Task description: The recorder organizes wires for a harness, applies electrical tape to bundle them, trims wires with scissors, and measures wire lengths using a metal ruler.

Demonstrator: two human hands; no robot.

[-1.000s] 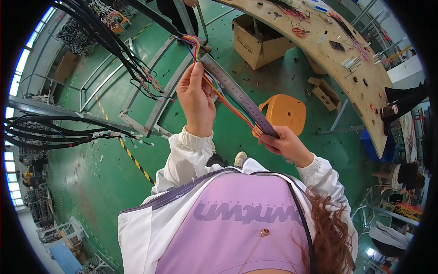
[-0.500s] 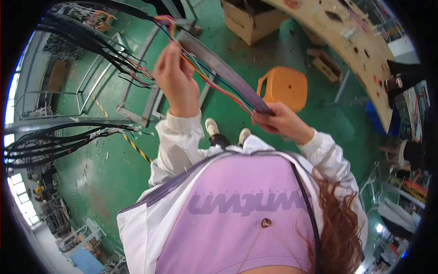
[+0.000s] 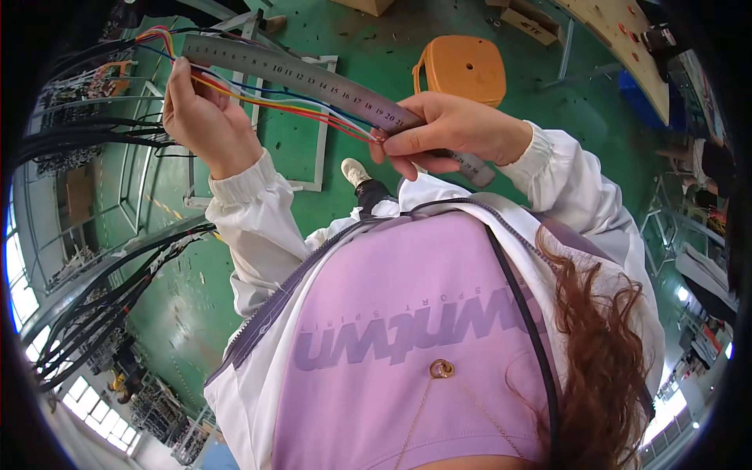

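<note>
A long steel ruler (image 3: 294, 78) slants across in front of me, its far end up at the left. Along its near edge runs a bundle of thin coloured wires (image 3: 298, 107), red, yellow, white and blue among them. Near the ruler's low-numbered end, my left hand (image 3: 205, 117) is closed in a pinch on the wires; whether it also grips the ruler is hidden. My right hand (image 3: 462, 129) is closed round the ruler, pinching the wires' ends against it between thumb and fingers. The ruler's other end sticks out below this hand.
An orange plastic stool (image 3: 466, 66) stands on the green floor beyond my right hand. Black cable bundles (image 3: 94, 141) hang over metal rails at the left. A metal frame (image 3: 313, 149) lies past my left arm. A wooden board (image 3: 627, 47) and a blue bin (image 3: 638, 102) are at the far right.
Both hands have moved with the ruler and wires, the left one leftward, and the ruler now lies flatter across the view. The scale faces up more plainly, and its lower end shows below my right hand.
</note>
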